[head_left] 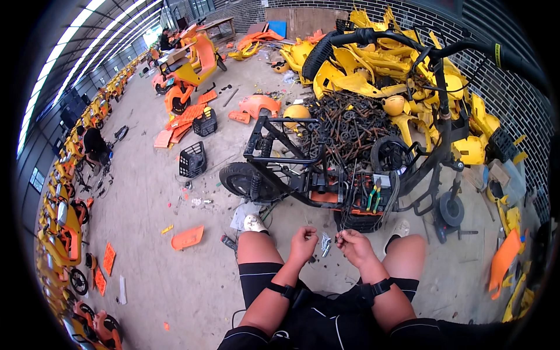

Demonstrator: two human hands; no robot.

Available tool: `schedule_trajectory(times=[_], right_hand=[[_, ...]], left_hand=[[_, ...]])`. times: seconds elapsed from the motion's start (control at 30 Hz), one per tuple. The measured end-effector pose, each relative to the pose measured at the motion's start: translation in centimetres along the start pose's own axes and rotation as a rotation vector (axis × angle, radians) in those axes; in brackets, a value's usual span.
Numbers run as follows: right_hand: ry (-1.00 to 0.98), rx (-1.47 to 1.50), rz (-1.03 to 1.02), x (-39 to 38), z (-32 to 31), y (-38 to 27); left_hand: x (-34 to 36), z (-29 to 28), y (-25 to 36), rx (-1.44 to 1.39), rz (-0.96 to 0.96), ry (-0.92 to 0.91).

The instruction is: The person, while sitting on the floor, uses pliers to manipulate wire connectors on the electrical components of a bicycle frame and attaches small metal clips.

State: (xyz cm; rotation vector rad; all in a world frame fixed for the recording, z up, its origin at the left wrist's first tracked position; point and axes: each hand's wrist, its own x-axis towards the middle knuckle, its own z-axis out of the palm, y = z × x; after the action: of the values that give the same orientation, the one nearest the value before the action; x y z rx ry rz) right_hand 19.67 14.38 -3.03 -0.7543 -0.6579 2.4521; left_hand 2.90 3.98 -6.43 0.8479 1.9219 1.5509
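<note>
I sit in front of a stripped black scooter frame (286, 158). My left hand (303, 243) is held above the floor with its fingers curled together; anything in them is too small to make out. Opposite it, my right hand (355, 246) pinches a small dark piece at its fingertips, whose kind I cannot tell. A short gap separates the two hands. On the floor between them lies a small heap of shiny metal parts (326, 244). Green-handled pliers (374, 197) rest on the frame beside a bundle of dark cables (387, 197).
Behind the frame rise a heap of rusty metal parts (338, 125) and a pile of yellow body panels (379, 70). A black basket (192, 159) and an orange panel (188, 237) lie to the left. A dark tool (228, 242) is near my left knee. Other people work farther back.
</note>
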Motion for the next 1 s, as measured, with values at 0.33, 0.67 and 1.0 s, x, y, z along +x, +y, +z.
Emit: schedule_trajectory(times=[0.33, 0.67, 1.0], right_hand=[[0.045, -0.223, -0.005, 3.4, -1.7, 0.3], [0.024, -0.245, 0.032, 3.2, -1.9, 0.1], [0.065, -0.415, -0.041, 3.4, -1.8, 1.5]], left_hand=[[1.0, 1.6, 1.2, 0.09, -0.027, -0.276], [0.7, 2.4, 1.7, -0.209, -0.195, -0.382], [1.2, 1.5, 0.2, -0.123, -0.251, -0.443]])
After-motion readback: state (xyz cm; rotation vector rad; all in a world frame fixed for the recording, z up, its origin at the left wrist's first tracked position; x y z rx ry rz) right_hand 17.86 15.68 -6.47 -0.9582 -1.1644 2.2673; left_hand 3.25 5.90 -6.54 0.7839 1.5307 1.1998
